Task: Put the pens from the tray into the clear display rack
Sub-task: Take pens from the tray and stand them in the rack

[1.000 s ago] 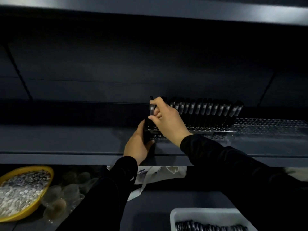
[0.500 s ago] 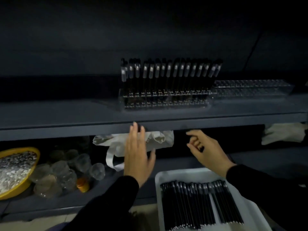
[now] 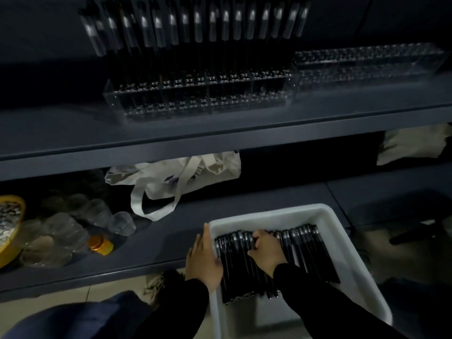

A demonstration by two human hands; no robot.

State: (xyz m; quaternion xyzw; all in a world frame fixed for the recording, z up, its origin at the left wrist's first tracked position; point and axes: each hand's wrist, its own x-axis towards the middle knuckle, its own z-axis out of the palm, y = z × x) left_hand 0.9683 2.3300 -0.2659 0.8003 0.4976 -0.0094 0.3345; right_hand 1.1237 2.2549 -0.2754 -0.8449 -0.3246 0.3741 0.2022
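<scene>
Two hands work at the white tray (image 3: 342,231), which sits at five o'clock, overhanging the front edge of the lower shelf (image 3: 156,243). The left hand (image 3: 204,261) lies flat against the tray's left wall, fingers straight and together. The right hand (image 3: 266,250) rests on the black pens (image 3: 305,253) lying side by side in the tray, its fingers curled down among them (whether they pinch one I cannot tell). At twelve o'clock, on the upper shelf (image 3: 73,133), the clear rack (image 3: 200,99) holds a row of upright pens. A cloth bag (image 3: 186,177) lies at ten o'clock from the tray.
</scene>
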